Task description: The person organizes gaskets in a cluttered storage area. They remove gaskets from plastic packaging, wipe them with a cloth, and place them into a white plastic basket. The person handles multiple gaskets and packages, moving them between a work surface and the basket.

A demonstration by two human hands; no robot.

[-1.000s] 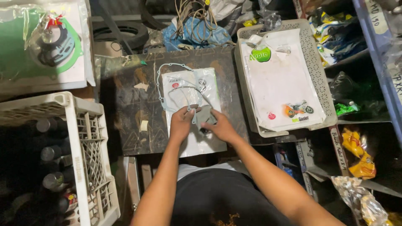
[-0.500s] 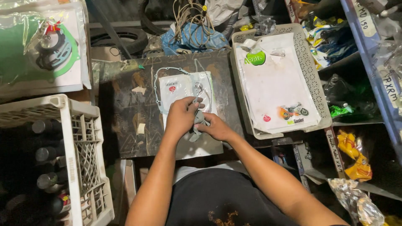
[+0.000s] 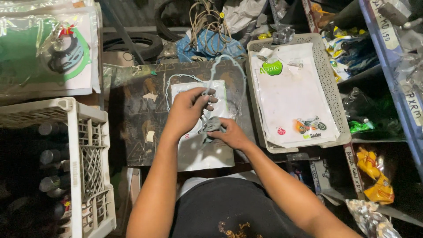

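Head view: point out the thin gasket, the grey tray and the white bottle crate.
thin gasket (image 3: 210, 84): head view, on the strip rising from the left hand's fingers.
grey tray (image 3: 327, 75): head view, on its perforated right wall.
white bottle crate (image 3: 90, 154): head view, on its lattice side wall.

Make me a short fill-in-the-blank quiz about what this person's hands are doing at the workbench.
1. The left hand lifts a thin grey ____ shaped like a looping outline.
2. The right hand grips a small bunched ____ piece.
3. The perforated tray lies to the person's ____.
4. The white crate holds dark ____.

Missing words: gasket; grey; right; bottles
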